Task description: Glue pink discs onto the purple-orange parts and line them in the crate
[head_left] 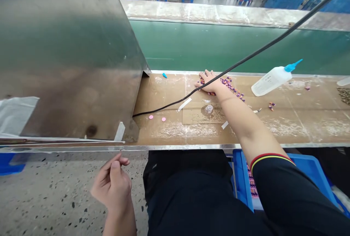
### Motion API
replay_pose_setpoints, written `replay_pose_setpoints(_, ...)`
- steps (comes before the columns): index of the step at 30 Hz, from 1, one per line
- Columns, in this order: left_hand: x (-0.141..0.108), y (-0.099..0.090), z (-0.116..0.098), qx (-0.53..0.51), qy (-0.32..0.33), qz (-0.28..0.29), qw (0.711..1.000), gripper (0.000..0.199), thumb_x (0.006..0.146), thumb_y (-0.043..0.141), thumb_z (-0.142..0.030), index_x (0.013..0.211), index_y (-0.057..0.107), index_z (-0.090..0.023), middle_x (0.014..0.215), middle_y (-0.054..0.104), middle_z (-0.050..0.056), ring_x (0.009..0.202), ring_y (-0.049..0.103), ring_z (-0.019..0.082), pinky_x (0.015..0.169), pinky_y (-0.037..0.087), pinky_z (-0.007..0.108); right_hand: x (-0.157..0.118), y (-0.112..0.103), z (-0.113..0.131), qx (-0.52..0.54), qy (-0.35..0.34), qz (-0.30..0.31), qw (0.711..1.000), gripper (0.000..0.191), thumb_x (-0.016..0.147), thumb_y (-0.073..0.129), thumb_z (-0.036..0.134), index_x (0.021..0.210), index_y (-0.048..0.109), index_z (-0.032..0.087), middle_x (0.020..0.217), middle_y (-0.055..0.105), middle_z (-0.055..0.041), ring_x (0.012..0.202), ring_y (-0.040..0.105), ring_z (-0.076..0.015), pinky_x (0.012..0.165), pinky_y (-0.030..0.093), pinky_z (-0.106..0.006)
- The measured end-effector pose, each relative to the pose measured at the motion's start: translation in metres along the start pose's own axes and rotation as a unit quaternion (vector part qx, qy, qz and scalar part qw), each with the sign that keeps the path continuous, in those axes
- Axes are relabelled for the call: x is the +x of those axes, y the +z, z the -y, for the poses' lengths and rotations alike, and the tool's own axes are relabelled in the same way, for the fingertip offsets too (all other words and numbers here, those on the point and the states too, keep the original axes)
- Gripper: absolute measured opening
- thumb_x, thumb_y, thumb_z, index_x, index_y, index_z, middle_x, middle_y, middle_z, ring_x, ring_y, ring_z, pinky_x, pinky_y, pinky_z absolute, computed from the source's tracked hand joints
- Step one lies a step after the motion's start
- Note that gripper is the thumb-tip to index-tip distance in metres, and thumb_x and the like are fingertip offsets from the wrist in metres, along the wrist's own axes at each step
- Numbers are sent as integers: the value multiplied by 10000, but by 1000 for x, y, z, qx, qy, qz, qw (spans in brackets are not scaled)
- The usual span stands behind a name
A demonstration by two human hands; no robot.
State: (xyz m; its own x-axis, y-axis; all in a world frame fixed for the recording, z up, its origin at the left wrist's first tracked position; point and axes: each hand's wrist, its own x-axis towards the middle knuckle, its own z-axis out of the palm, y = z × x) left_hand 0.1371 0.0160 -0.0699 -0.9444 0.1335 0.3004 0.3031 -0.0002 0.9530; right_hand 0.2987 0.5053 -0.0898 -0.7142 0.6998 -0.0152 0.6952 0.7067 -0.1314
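Observation:
My right hand (210,81) reaches to the far side of the cardboard-covered bench, its fingers spread over a pile of small purple and orange pieces (231,84). Some of these pieces show between and beside the fingers; the palm hides others. My left hand (115,181) hangs over the floor in front of the bench, fingers curled and thumb against them. Whether anything is inside it is hidden. Nearer to me than the pile, a small clear lump (209,109) sits on a taped cardboard piece (191,115).
A white bottle with a blue nozzle (270,81) stands tilted to the right. A black cable (246,59) crosses above the bench. A large metal housing (68,57) blocks the left. Two pink discs (163,119) and a blue cap (164,75) lie nearby. Beyond runs a green belt (191,46).

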Motion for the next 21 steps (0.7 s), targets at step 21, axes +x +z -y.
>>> replay_pose_setpoints(21, -4, 52, 8, 103, 287, 218, 927, 162, 1009, 672, -227, 958, 824, -203, 782, 808, 33, 680, 772, 163, 698, 637, 255, -24, -35, 5, 19, 34, -33, 999, 572, 1105, 592, 442, 1556, 616, 92, 1714, 491, -273, 1619, 447, -408, 1324, 390, -554)
